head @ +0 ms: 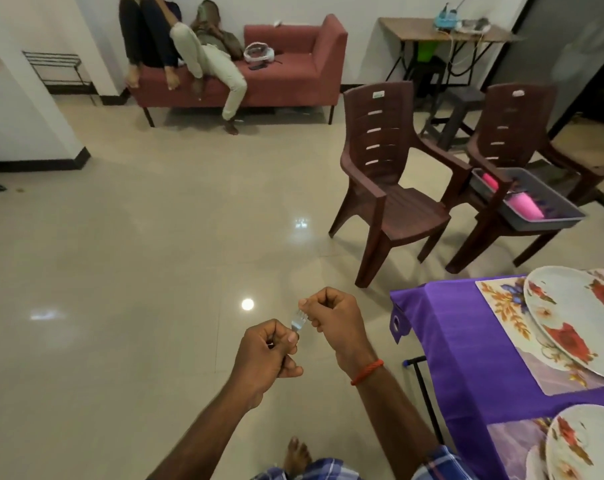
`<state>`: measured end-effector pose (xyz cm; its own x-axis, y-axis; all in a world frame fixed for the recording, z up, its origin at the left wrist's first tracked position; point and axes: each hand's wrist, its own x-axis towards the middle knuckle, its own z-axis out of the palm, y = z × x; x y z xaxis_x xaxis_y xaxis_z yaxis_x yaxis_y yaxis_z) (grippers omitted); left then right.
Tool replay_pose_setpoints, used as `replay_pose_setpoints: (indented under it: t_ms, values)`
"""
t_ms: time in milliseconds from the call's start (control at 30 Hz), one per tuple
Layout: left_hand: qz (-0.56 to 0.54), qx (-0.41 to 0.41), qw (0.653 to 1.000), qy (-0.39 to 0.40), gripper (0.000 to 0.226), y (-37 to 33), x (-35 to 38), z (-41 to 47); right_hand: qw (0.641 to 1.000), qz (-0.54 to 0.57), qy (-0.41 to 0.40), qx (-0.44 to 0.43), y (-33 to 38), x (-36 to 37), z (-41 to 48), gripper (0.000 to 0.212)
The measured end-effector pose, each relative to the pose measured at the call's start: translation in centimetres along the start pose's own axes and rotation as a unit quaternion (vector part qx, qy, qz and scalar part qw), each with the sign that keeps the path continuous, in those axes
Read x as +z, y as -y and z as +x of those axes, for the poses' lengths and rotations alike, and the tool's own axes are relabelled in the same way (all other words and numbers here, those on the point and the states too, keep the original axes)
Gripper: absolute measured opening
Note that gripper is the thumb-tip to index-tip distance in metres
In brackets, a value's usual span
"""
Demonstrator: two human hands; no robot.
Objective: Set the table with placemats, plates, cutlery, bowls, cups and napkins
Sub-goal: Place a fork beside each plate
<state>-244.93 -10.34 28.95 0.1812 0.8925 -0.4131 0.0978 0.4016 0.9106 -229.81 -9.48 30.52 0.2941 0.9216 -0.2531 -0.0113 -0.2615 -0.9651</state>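
left hand grips fork handle | right hand fingers pinch tines

Readable text: none, nothing legible anywhere in the shot.
Pale sticker: sits at the top of the backrest of the near brown chair, up and to the right of the right hand. There's a greenish mark on it, but the print is far too small to read.
White sticker: on the top of the far brown chair, further right of that hand again. It's a blurred patch and no letters come through.
Fork: right at the right hand's fingers, with bare metal showing and no stamp that can be made out.
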Motion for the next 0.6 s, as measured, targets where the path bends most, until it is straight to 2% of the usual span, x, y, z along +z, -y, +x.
replay_pose_setpoints:
  t_ms: [167,333,500,600]
  values:
    - [0.003,-0.013,1.000,0.021,0.014,-2.1,-0.1,4.5,1.000,0.000,-0.017,0.004,0.7,-0.4,4.0,0.024]
    - [0.053,-0.009,0.998,0.042,0.015,-3.0,0.3,8.7,0.998,0.001,-0.055,0.026,0.9,-0.3,7.1,0.025]
    - [0.108,0.025,0.989,0.096,0.015,-5.2,1.1,14.6,0.993,0.019,-0.112,0.037,2.0,-0.6,11.9,0.024]
    - [0.104,0.023,0.984,0.143,0.014,-7.7,1.5,19.2,0.987,0.017,-0.155,0.033,3.1,-0.8,15.0,0.028]
